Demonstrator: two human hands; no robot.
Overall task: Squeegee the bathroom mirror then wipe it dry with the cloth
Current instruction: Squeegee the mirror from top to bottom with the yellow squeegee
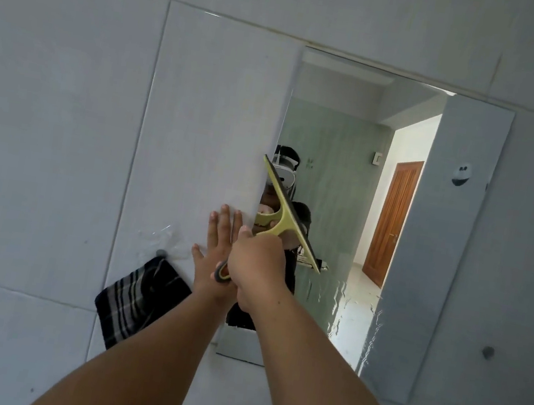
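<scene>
A frameless rectangular mirror (354, 139) hangs on the tiled wall, with wet streaks across its lower part. My right hand (257, 267) grips the handle of a yellow-green squeegee (286, 212), and its dark blade lies slanted against the mirror's left side. Flat on the wall just left of the mirror's edge rests my left hand (214, 253), fingers spread. A dark cloth (140, 301) with pale stripes hangs from a small wall hook to the lower left.
Pale grey wall tiles (65, 103) surround the mirror. A small grey peg (488, 352) sticks out of the wall at the right. The mirror reflects a wooden door and a green wall behind me.
</scene>
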